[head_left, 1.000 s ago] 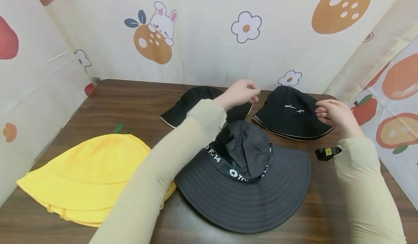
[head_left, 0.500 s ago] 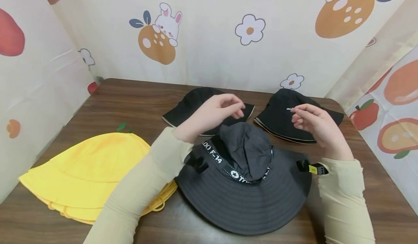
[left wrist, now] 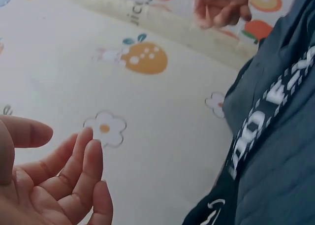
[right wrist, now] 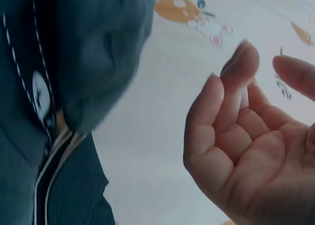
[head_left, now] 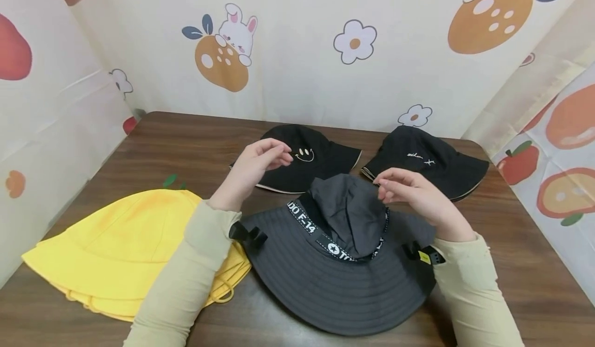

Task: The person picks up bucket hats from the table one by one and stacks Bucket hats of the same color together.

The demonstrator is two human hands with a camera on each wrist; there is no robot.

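A wide-brimmed dark grey sun hat point(head_left: 339, 290) lies in the middle of the table, its band lettered in white. Above its left side hovers my left hand point(head_left: 253, 169), loosely curled and holding nothing; the left wrist view shows a gap between thumb and fingers. My right hand point(head_left: 413, 194) hangs over the hat's right side, also relaxed, with empty fingers in the right wrist view. Behind are two black bucket hats: one with a smiley face point(head_left: 325, 156), partly covered by my left hand, and one with white script point(head_left: 432, 156) at the back right.
Several yellow hats point(head_left: 135, 233) lie stacked at the left, with a cord loop at their right edge and my left sleeve over part of them. A brown wooden table point(head_left: 186, 140) carries everything. Patterned curtains point(head_left: 297, 52) hang behind it and along both sides.
Both hands have drawn back from the black bucket hats toward the grey sun hat. The left hand moved left and nearer, uncovering the smiley face; the right hand moved left and nearer.
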